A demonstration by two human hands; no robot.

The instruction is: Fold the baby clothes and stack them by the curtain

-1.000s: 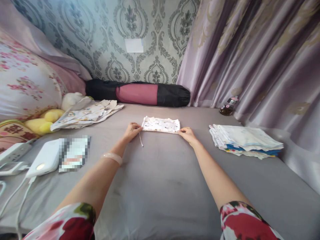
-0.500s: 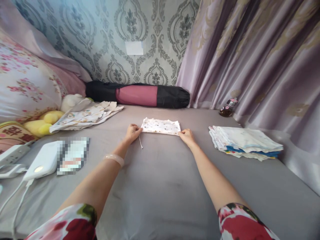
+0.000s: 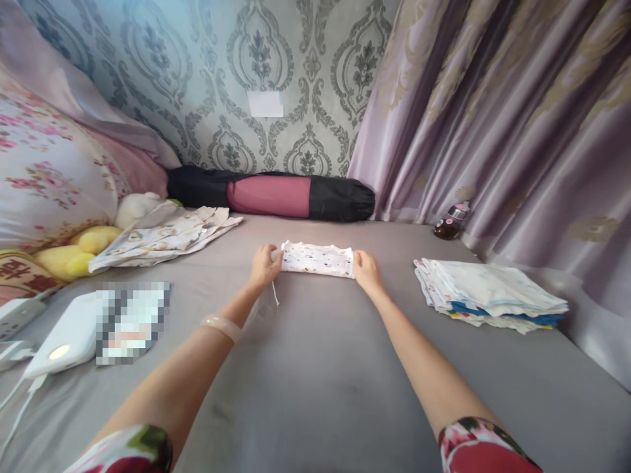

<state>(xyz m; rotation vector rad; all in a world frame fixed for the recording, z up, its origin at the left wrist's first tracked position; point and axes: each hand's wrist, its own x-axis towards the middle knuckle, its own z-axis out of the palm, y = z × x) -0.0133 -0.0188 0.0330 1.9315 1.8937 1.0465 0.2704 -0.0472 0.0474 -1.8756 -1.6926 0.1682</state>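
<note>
A small white printed cloth garment [image 3: 318, 259], folded into a narrow strip, lies on the grey bed sheet [image 3: 315, 368] in front of me. My left hand [image 3: 265, 266] pinches its left end, and a thin white drawstring [image 3: 275, 293] hangs down below those fingers. At the opposite end, my right hand [image 3: 369, 270] is closed on the cloth's right edge. Both arms reach straight forward. The fingertips are partly hidden behind the fabric.
A stack of folded cloths [image 3: 493, 289] lies to the right, with a small dark bottle [image 3: 447, 223] behind it. Printed clothing [image 3: 172, 233], a yellow plush toy [image 3: 79, 253], a white power bank [image 3: 73, 335] and cables lie left. A black-and-pink rolled bag [image 3: 271, 195] lines the wall.
The folded garment looks narrower from front to back, and both hands have shifted their hold on its ends. The whole view has tilted slightly upward.
</note>
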